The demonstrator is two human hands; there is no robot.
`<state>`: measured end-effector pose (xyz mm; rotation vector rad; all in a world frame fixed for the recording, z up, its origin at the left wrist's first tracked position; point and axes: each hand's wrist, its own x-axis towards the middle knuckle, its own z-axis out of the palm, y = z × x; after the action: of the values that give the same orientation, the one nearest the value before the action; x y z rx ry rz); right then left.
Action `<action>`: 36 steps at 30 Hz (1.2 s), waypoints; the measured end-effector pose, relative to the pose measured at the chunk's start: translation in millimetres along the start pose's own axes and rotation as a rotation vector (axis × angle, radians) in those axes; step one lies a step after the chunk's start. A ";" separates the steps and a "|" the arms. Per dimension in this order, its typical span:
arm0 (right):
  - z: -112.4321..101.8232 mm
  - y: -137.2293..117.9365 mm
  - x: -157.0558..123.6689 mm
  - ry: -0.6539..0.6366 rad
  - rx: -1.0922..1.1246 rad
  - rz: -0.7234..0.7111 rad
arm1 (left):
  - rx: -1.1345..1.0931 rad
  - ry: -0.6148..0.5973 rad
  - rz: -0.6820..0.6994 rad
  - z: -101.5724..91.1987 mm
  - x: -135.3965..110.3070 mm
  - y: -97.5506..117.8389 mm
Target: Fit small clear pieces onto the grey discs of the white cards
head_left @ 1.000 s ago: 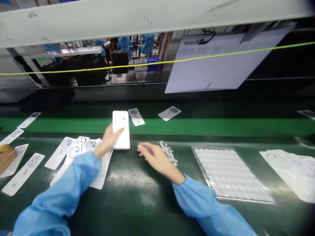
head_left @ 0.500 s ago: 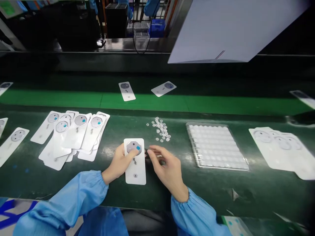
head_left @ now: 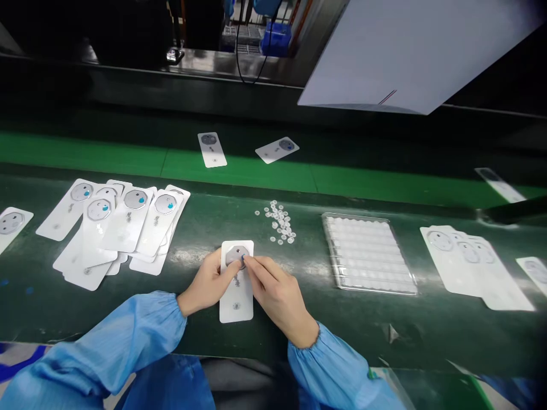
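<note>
Factory line, dark green tabletop (head_left: pixel 354 324), glossy & scuffed, seen from above. Nearest are light-blue gathered sleeves (head_left: pixel 106 341), then two bare hands at centre. Left hand (head_left: pixel 205 283) grips the left edge of a white card (head_left: pixel 236 304), thumb on its face, holding it steady & flat. Right hand (head_left: pixel 276 299) comes in from the other side, fingertips (head_left: pixel 245 263) pressed together on a grey octagonal patch (head_left: pixel 237 256) near the card's top end; can't tell if they hold anything. Card lies squarely btwn the hands, its lower end clear of them.

Left of the hands: overlapping stack of similar cards (head_left: pixel 128 225). Just past the fingertips: scattered pile of tiny clear discs (head_left: pixel 277 222). Right of the hands: clear blister tray (head_left: pixel 331 250), then loose white sheets (head_left: pixel 465 265). Farther off, two more cards (head_left: pixel 212 150) (head_left: pixel 277 150) lie on a bright green strip (head_left: pixel 239 175). Beyond, a pale hanging panel (head_left: pixel 410 51) & a blue crate (head_left: pixel 276 42).
</note>
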<state>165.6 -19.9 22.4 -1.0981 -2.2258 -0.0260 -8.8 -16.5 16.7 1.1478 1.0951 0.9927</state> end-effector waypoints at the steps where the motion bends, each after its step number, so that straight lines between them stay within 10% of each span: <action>1: -1.2 -1.5 -0.7 -0.004 -0.010 0.003 | 0.001 0.001 0.006 -0.3 -0.4 0.2; 7: -9.4 2.6 1.0 -0.125 0.040 -0.059 | -0.007 -0.005 -0.015 -1.5 -1.3 3.4; 12: -7.9 9.4 9.1 0.033 0.379 0.127 | -0.031 -0.032 -0.059 -1.1 -0.8 4.2; 26: -5.0 10.2 6.4 -0.046 0.262 0.158 | 0.047 -0.046 -0.006 -0.3 -1.6 7.1; 36: -23.2 7.3 16.4 0.031 0.882 0.676 | -0.104 -0.043 -0.123 -3.2 -0.5 7.6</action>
<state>176.1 -10.3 48.0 -1.2083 -1.4382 1.0912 -12.4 -15.3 24.0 1.0021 1.0550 0.9143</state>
